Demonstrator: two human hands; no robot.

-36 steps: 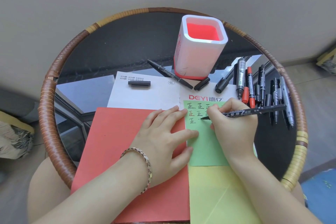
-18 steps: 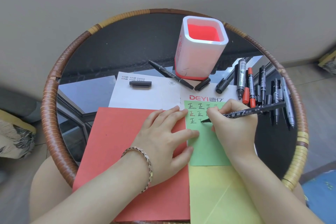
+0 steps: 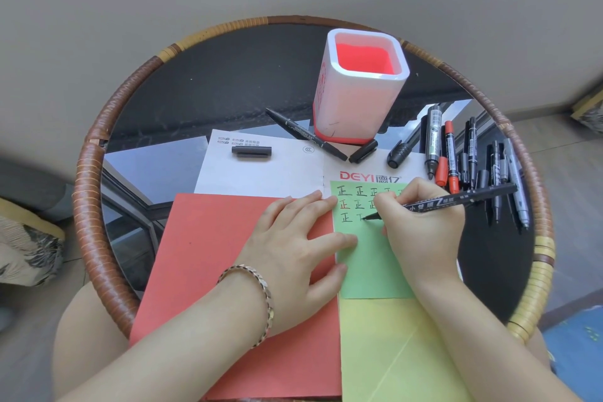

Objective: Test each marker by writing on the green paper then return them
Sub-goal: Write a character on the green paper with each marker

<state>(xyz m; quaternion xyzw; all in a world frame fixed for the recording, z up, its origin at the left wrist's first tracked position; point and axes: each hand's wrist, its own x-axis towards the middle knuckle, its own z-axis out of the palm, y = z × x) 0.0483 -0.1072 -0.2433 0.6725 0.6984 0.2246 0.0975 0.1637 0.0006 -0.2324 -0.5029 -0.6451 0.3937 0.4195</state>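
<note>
Right hand fingers clamped on black marker, tip touching green paper. Left hand flat, fingers spread, pressing paper's left edge mid-counter.

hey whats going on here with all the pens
A person is testing markers on a green paper. The right hand holds a black marker with its tip on the paper, partway through a character in the third row. The left hand lies flat, pinning the sheet's left edge. More markers lie at the right, and the pen holder looks empty.
</note>
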